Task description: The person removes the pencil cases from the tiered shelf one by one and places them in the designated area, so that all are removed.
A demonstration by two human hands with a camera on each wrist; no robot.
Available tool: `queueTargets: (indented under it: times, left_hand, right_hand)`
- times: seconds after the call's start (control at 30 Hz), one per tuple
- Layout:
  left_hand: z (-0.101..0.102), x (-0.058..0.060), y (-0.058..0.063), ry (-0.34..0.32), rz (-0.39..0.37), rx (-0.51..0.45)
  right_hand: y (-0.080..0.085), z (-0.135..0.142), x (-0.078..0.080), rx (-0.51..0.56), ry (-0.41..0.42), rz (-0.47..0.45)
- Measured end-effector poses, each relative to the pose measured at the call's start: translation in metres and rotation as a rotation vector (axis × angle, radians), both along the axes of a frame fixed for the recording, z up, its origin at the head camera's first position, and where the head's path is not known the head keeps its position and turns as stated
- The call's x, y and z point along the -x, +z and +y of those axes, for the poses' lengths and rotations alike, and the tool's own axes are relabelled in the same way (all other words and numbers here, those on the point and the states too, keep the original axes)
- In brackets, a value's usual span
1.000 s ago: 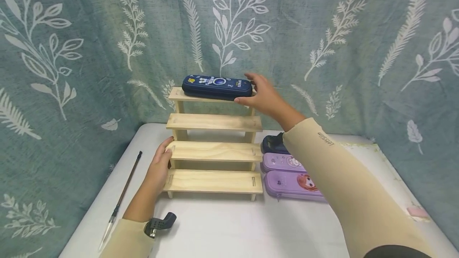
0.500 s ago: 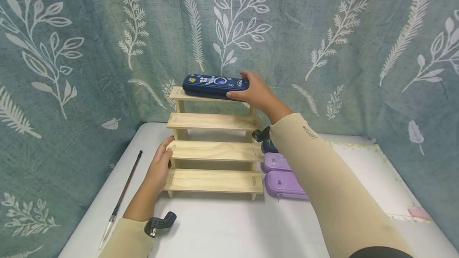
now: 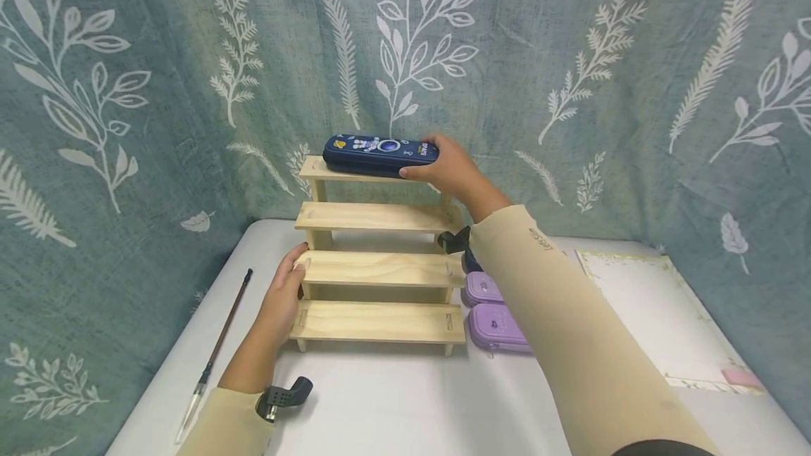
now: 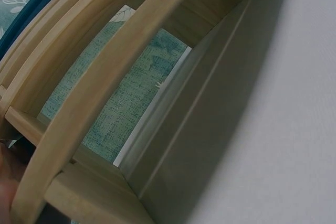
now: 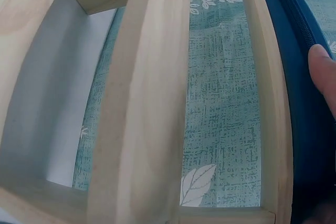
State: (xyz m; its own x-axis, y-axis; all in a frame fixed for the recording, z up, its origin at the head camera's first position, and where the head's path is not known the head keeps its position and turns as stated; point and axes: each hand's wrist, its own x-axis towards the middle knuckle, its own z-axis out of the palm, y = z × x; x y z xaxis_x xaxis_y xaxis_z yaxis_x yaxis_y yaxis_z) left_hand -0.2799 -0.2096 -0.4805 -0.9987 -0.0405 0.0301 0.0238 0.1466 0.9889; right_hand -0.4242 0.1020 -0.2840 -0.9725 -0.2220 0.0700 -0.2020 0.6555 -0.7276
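A navy pencil case (image 3: 380,155) with an astronaut and planets lies along the top tier of a pale wooden step shelf (image 3: 380,267). My right hand (image 3: 453,169) grips its right end, the thumb on the front side and the fingers at the back. In the right wrist view, the thumb (image 5: 321,69) touches the blue side of the case near its zipper. My left hand (image 3: 283,295) holds the left end of the second tier from the bottom. Only a blurred bit of that hand shows in the left wrist view, beside the wood.
Two purple pencil cases (image 3: 499,328) and a dark one lie right of the shelf, partly hidden by my right sleeve (image 3: 570,315). A long brush (image 3: 222,340) lies on the left. A white sheet with a floral border (image 3: 659,315) lies at right. Patterned cloth (image 3: 507,76) hangs behind.
My right hand has slid left and closed onto the case's right end. The case stays nearly in place. My right forearm covers more of the purple cases; the left hand stays put.
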Motion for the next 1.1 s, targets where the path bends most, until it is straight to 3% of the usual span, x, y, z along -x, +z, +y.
queueTargets:
  times: [0.67, 1.1]
  left_hand:
    - [0.004, 0.001, -0.003, 0.005, 0.005, 0.011]
    - [0.003, -0.003, -0.001, -0.003, 0.032, 0.041]
  right_hand:
    - [-0.007, 0.004, -0.007, -0.075, -0.074, 0.099]
    - [-0.011, 0.013, -0.019, -0.073, -0.057, 0.133]
